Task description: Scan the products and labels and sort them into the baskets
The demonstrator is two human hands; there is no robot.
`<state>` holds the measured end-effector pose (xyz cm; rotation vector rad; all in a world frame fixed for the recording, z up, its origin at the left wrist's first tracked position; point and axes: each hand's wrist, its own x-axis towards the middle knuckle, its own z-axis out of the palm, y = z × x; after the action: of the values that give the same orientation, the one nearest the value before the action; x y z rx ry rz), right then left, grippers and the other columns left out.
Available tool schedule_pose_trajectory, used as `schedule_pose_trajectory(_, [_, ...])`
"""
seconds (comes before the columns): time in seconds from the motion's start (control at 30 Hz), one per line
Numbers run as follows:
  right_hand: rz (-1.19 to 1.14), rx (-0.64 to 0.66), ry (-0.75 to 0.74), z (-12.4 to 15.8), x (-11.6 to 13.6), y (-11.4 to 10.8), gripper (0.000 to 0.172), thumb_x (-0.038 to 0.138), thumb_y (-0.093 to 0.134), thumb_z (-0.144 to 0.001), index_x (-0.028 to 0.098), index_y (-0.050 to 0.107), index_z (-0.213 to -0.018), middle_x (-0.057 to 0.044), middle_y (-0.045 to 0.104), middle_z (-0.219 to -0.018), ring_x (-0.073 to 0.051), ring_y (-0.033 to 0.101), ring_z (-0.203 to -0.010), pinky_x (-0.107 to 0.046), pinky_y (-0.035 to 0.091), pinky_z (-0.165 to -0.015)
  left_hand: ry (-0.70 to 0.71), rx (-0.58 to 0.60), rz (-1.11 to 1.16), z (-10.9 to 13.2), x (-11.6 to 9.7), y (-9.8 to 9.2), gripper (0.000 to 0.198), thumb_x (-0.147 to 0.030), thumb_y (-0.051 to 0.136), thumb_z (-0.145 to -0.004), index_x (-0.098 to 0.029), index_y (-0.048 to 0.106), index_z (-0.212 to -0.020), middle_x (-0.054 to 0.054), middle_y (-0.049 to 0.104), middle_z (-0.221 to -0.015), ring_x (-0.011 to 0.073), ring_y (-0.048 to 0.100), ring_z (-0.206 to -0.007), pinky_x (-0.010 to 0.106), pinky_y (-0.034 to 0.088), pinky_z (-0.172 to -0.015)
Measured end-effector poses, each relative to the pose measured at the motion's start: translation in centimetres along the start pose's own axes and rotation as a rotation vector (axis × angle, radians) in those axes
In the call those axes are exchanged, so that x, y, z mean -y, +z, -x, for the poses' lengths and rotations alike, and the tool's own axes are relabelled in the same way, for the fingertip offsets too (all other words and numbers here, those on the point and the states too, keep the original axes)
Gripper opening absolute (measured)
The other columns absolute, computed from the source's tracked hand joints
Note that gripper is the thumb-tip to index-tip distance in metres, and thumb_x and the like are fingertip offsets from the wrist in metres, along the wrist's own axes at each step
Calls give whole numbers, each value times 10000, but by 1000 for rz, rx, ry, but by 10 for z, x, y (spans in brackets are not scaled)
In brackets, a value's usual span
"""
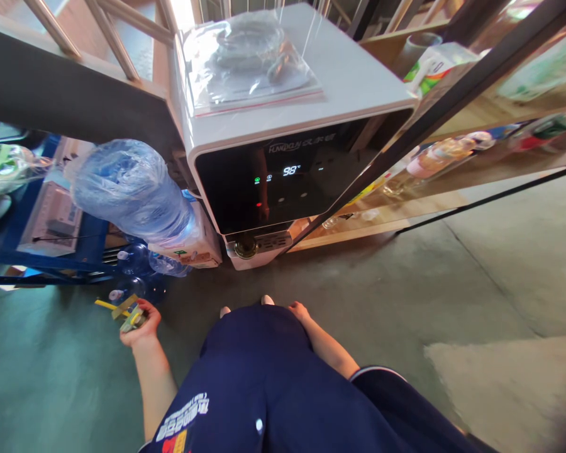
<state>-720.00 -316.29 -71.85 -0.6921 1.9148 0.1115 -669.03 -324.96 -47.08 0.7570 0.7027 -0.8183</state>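
My left hand (146, 324) hangs out to the left, its fingers closed round a small grey-and-yellow object (134, 319) with a yellow strip jutting out; its exact kind I cannot make out. Lowered beside my right thigh, my right hand (300, 311) shows loose fingers somewhat apart and nothing in them. Both hands are apart from the water dispenser (273, 182) in front of me. Its black panel is lit and reads 98. A cup (246, 246) with a golden rim and dark inside stands on the drip tray (276, 241) below.
A bagged coil of tubing (249, 56) lies on top of the dispenser. To its left stands a large blue water bottle (132, 189), with more bottles (134, 258) on the floor. Wooden shelves (438, 179) with bottles line the right; a blue rack (33, 264) is at left.
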Motion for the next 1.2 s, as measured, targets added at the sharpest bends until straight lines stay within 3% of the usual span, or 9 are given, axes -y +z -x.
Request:
schedule_pose_trajectory(0.17, [7,8,4,0,0,0,227,393,706,-1071,202,736,-1191,-67,713,-1294,-275,695,-1150,-436,622,-996,1,9,-35,3,1,-2,524,-471,279,-918,-145,644,-1104,101,688,-866,259,747,-684,256,517,-432])
schedule_pose_trajectory(0.4, [-13,6,-10,-2,-1,0,295,386,729,-1058,162,698,-1248,-91,709,-1252,-242,710,-1094,-445,635,-949,10,-49,-7,11,-2,2,673,-567,141,-981,-144,651,-1097,100,680,-867,261,733,-655,265,496,-407])
schedule_pose_trajectory(0.7, [-52,-25,-21,1,1,-2,274,394,720,-1062,168,704,-1216,-83,710,-1222,-231,707,-1056,-425,633,-927,43,21,-131,-9,-12,-1,563,-534,190,-953,-157,608,-954,86,633,-802,234,684,-618,252,471,-422])
schedule_pose_trajectory(0.93, [-68,-46,-35,2,2,-3,274,410,726,-1058,157,716,-1162,-74,729,-1165,-224,718,-1022,-418,632,-919,4,-48,-20,6,-5,5,703,-581,100,-990,-148,645,-1091,85,654,-857,249,709,-653,273,496,-409])
schedule_pose_trajectory(1.2, [-48,-50,-35,0,4,-4,282,420,724,-1059,155,713,-1154,-69,732,-1145,-219,720,-1003,-416,632,-908,19,14,-91,-5,-12,0,505,-503,235,-923,-165,605,-981,84,639,-825,242,691,-627,257,483,-423])
